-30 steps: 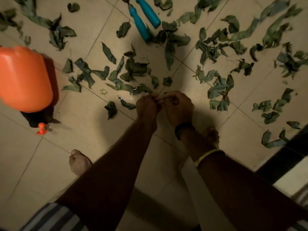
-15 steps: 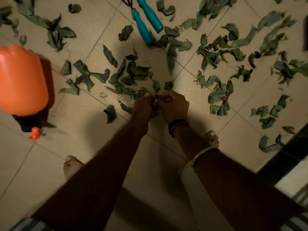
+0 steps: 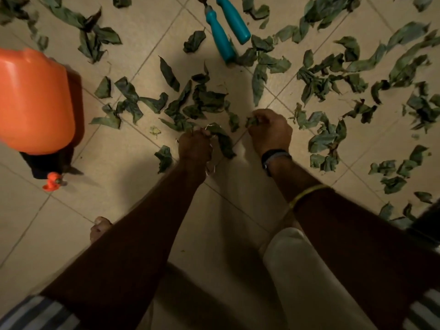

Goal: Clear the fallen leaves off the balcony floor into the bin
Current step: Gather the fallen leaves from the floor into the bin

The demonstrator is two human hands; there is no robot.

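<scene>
Striped short sleeves [image 3: 40,313], black wristband [image 3: 273,155], yellow bangle [image 3: 307,192], pale trousers [image 3: 309,282].

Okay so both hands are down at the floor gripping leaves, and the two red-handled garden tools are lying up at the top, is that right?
Not quite: the two tool handles are teal, not red, as the head view shows. The rest holds: the left hand and right hand each grip leaves at the floor.

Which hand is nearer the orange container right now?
Left. The left hand sits nearer the orange container, with leaves lying between them; the right hand is farther off, on the left hand's far side.
</scene>
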